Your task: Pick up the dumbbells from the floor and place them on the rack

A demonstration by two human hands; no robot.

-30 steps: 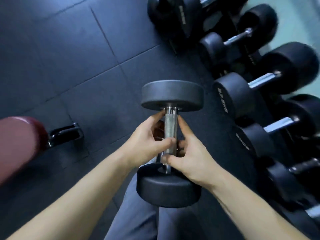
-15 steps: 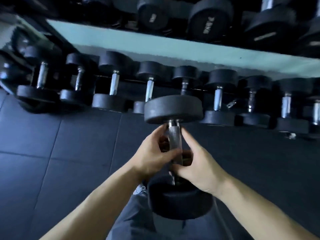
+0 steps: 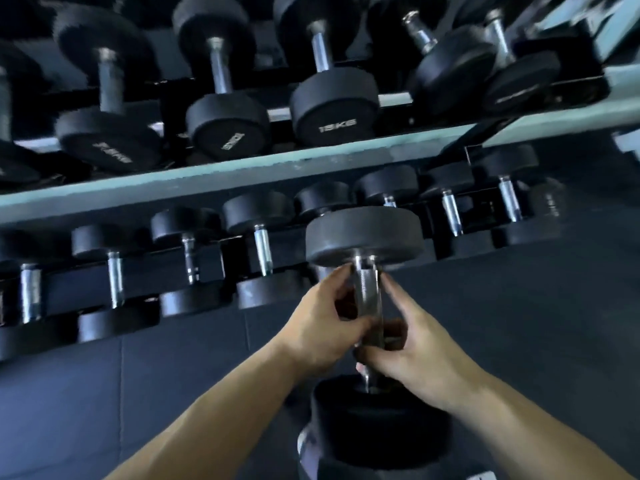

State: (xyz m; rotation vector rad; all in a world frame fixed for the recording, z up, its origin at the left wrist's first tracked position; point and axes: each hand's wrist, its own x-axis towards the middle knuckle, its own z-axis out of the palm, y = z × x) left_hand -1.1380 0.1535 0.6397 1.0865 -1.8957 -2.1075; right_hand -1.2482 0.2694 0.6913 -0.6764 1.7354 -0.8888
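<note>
Two hands [image 3: 322,327] [image 3: 412,355], one held dumbbell [image 3: 363,237], one rack [image 3: 242,171], roughly twelve racked dumbbells [image 3: 332,109]

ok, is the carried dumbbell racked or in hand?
In hand, not racked: left hand and right hand both hold the dumbbell by its handle, in front of the rack.

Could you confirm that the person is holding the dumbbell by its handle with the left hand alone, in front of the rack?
Not quite: both hands hold it. The left hand and the right hand both curl round the handle of the dumbbell, in front of the rack, as the head view shows.
</note>
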